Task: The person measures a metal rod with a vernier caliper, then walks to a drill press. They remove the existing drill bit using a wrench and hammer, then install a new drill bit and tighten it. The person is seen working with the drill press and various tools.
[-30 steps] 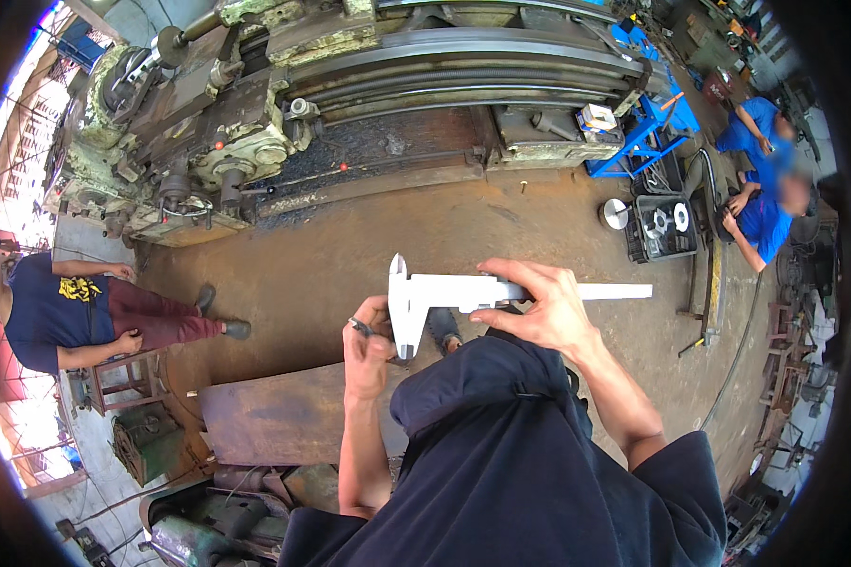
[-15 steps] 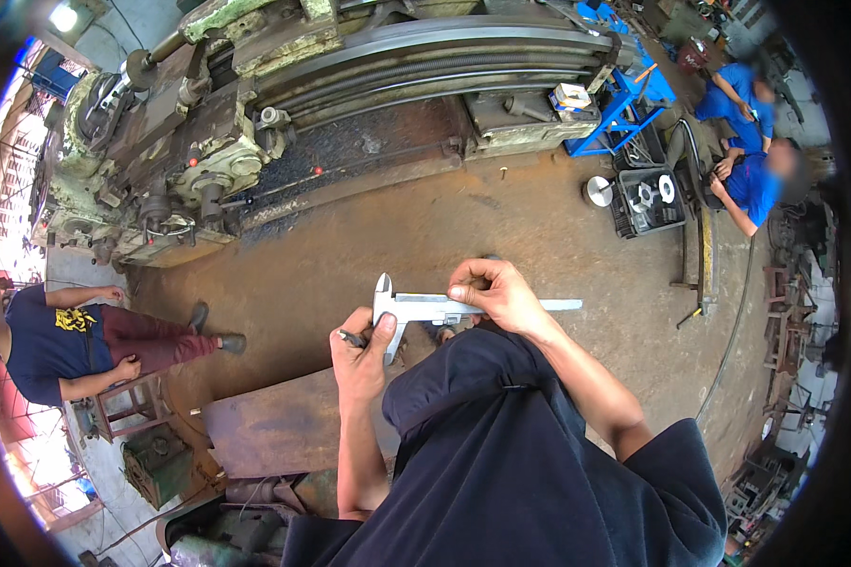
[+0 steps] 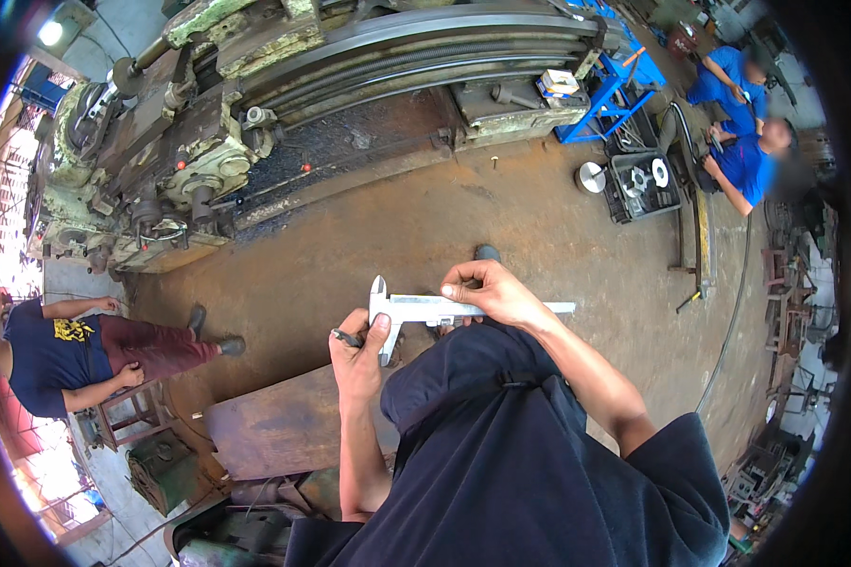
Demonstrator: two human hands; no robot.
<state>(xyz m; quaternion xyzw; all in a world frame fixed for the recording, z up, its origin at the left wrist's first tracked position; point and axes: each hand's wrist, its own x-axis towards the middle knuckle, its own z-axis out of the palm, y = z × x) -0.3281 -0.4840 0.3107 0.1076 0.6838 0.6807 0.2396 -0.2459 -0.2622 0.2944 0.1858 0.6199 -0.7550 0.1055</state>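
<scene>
A silver vernier caliper (image 3: 411, 307) lies level across the middle of the view, its jaws at the left and its beam running right. My left hand (image 3: 356, 364) grips the jaw end, the thumb pressed on it. A short dark stick-like piece (image 3: 346, 337) also pokes out between that hand's fingers; its kind is unclear. At the beam, my right hand (image 3: 506, 298) is closed in a pinch, thumb and forefinger at its upper edge. The beam's tip sticks out past my right wrist. Part of the caliper's sliding jaw is hidden by my dark cap.
A large worn lathe (image 3: 208, 161) spans the far side. Someone in maroon trousers (image 3: 151, 342) sits at left; two people in blue (image 3: 747, 165) are at far right, near a black crate (image 3: 641, 189) of metal parts. A rusty plate (image 3: 274, 425) lies near left.
The view has shifted slightly, so the lathe and crate appear higher and further left. Both hands keep nearly the same hold on the caliper. More of a dark shoe shows beyond my right hand.
</scene>
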